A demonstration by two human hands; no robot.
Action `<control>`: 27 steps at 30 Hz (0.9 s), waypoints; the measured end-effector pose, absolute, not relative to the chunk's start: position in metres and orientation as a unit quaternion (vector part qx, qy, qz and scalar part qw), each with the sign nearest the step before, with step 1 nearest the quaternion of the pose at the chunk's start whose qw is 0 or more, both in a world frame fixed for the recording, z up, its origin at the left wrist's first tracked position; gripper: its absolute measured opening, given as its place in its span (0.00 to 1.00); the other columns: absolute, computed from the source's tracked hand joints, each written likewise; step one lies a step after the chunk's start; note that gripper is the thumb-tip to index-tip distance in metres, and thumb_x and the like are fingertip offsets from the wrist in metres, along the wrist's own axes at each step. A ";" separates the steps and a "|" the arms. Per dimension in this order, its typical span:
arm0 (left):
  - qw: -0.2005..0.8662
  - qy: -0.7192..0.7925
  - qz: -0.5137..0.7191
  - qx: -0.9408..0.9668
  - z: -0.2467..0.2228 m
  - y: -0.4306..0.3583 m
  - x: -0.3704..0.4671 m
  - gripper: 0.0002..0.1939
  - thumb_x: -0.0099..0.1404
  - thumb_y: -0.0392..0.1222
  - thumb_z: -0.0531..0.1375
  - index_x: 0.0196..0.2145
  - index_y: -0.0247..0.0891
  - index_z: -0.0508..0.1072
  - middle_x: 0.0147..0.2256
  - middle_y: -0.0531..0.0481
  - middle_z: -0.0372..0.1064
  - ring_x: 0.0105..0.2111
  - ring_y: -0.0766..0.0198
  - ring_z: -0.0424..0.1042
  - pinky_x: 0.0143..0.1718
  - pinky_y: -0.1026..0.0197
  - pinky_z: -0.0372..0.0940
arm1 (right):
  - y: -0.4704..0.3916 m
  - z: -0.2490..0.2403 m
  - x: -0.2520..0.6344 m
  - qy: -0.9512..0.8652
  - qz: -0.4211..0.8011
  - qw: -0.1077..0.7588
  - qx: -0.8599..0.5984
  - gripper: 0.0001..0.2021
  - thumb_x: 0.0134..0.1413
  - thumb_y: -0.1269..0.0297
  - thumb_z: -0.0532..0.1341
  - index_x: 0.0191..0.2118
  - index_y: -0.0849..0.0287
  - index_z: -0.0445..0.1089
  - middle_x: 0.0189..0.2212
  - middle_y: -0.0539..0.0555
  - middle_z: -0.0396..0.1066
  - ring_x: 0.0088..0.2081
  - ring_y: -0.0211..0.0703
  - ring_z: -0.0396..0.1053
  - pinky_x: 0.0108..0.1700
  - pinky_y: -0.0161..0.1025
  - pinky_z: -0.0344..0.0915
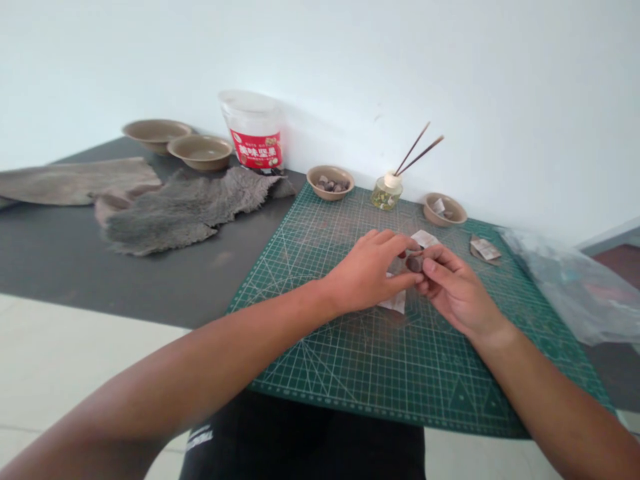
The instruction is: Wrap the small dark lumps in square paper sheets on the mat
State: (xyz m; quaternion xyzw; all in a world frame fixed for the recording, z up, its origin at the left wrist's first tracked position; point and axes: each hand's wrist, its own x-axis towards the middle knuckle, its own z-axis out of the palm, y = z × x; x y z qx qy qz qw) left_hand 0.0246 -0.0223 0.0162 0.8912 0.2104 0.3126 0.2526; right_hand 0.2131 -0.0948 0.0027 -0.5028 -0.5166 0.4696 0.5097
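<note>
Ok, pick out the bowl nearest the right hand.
The bowl right of the bottle, with pale scraps inside. It sits beyond the right hand; the other three bowls are all farther left.

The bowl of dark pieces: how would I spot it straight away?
Find the green mat. At its far left corner, a tan bowl sits between the red-labelled tub and the bottle with sticks. It holds dark pieces; the bowl right of the bottle shows pale scraps.
</note>
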 end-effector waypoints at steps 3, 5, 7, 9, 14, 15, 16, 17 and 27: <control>0.286 0.181 0.346 0.875 0.016 -0.025 0.024 0.14 0.67 0.45 0.62 0.49 0.40 0.70 0.44 0.48 0.70 0.47 0.59 0.69 0.51 0.55 0.64 | -0.096 0.002 0.212 -0.504 0.490 0.518 -0.487 0.10 0.60 0.52 0.62 0.37 0.51 0.64 0.33 0.48 0.69 0.27 0.37 0.65 0.29 0.35 0.67; 0.305 0.177 0.366 0.861 0.015 -0.027 0.024 0.14 0.67 0.46 0.62 0.49 0.40 0.72 0.43 0.48 0.69 0.46 0.60 0.69 0.49 0.57 0.66 | -0.096 0.003 0.211 -0.510 0.493 0.513 -0.484 0.10 0.61 0.51 0.60 0.39 0.50 0.65 0.33 0.48 0.70 0.27 0.37 0.67 0.29 0.36 0.68; 0.323 0.176 0.380 0.848 0.014 -0.029 0.024 0.15 0.67 0.47 0.63 0.50 0.41 0.73 0.44 0.48 0.68 0.45 0.61 0.69 0.48 0.58 0.67 | -0.097 0.003 0.209 -0.506 0.504 0.510 -0.479 0.10 0.62 0.50 0.59 0.41 0.50 0.66 0.32 0.48 0.70 0.27 0.37 0.67 0.29 0.35 0.69; 0.344 0.175 0.386 0.837 0.014 -0.031 0.024 0.16 0.68 0.47 0.62 0.52 0.42 0.73 0.45 0.48 0.67 0.45 0.62 0.69 0.48 0.59 0.68 | -0.099 0.004 0.207 -0.485 0.532 0.516 -0.464 0.11 0.62 0.50 0.59 0.43 0.50 0.67 0.34 0.49 0.71 0.27 0.37 0.68 0.29 0.34 0.69; 0.414 0.149 0.373 0.817 0.017 -0.031 0.025 0.18 0.70 0.44 0.59 0.56 0.41 0.71 0.50 0.46 0.66 0.47 0.62 0.70 0.50 0.59 0.68 | -0.100 0.004 0.204 -0.437 0.600 0.521 -0.422 0.13 0.62 0.50 0.60 0.44 0.52 0.70 0.36 0.49 0.72 0.27 0.34 0.68 0.30 0.32 0.70; 0.426 0.144 0.368 0.814 0.018 -0.031 0.025 0.18 0.70 0.43 0.59 0.56 0.41 0.71 0.51 0.45 0.66 0.49 0.61 0.69 0.52 0.58 0.67 | -0.100 0.004 0.203 -0.433 0.607 0.521 -0.416 0.13 0.61 0.50 0.61 0.44 0.52 0.70 0.36 0.49 0.72 0.27 0.34 0.69 0.30 0.32 0.70; 0.439 0.139 0.363 0.810 0.018 -0.030 0.025 0.17 0.70 0.43 0.58 0.55 0.41 0.71 0.53 0.45 0.66 0.51 0.60 0.69 0.53 0.56 0.67 | -0.100 0.003 0.203 -0.430 0.611 0.523 -0.410 0.12 0.61 0.51 0.62 0.44 0.52 0.71 0.35 0.49 0.72 0.27 0.34 0.69 0.31 0.32 0.70; 0.452 0.135 0.357 0.806 0.018 -0.030 0.026 0.17 0.70 0.42 0.58 0.55 0.41 0.71 0.54 0.45 0.66 0.53 0.59 0.68 0.55 0.55 0.66 | -0.100 0.003 0.204 -0.429 0.611 0.526 -0.407 0.12 0.61 0.52 0.62 0.45 0.52 0.71 0.35 0.48 0.72 0.27 0.34 0.69 0.32 0.32 0.71; 0.573 0.100 0.334 0.742 0.007 -0.031 0.035 0.17 0.69 0.44 0.57 0.55 0.44 0.70 0.63 0.46 0.60 0.61 0.54 0.62 0.59 0.51 0.64 | -0.099 0.001 0.204 -0.433 0.606 0.544 -0.386 0.14 0.57 0.56 0.65 0.49 0.47 0.71 0.45 0.49 0.75 0.45 0.41 0.75 0.41 0.37 0.73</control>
